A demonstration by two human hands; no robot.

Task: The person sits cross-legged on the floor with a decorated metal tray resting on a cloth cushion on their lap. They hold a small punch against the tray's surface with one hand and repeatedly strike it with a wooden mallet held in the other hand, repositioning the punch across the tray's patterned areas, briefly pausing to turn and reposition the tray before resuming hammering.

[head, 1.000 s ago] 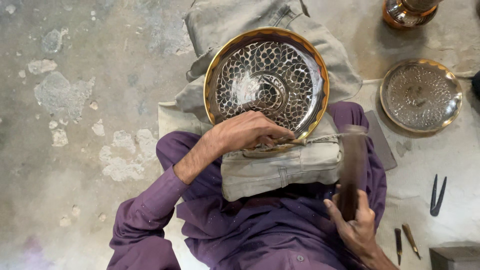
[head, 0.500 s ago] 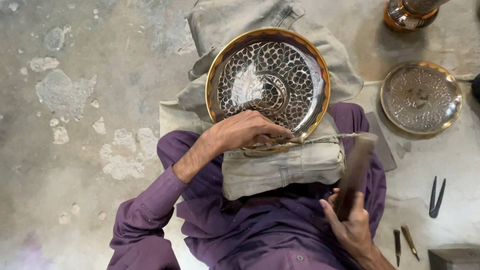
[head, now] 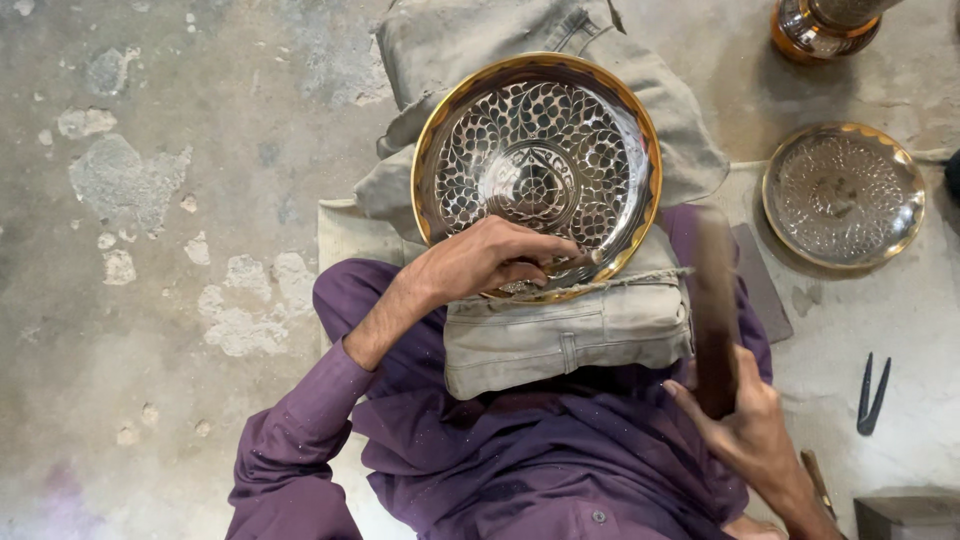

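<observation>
A floor-level metal craft workshop: bare, patchy concrete floor (head: 150, 200), an engraved brass bowl (head: 537, 170) propped on folded cloth (head: 560, 335), a finished patterned plate (head: 842, 195) far right, dark metal tongs (head: 872, 395) lying near right, a brass vessel (head: 822, 28) beyond.

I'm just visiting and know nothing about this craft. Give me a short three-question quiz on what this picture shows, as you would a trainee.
1. True or false: the left hand rests on the near rim of the large patterned bowl.
2. What does the right hand grip?
A. the dark tongs
B. a dark, motion-blurred stick-like tool
C. the smaller plate
3. Fill in: the large patterned bowl sits on folded grey ______ over the person's lap.

Key: 1 true; 2 B; 3 cloth.
</observation>
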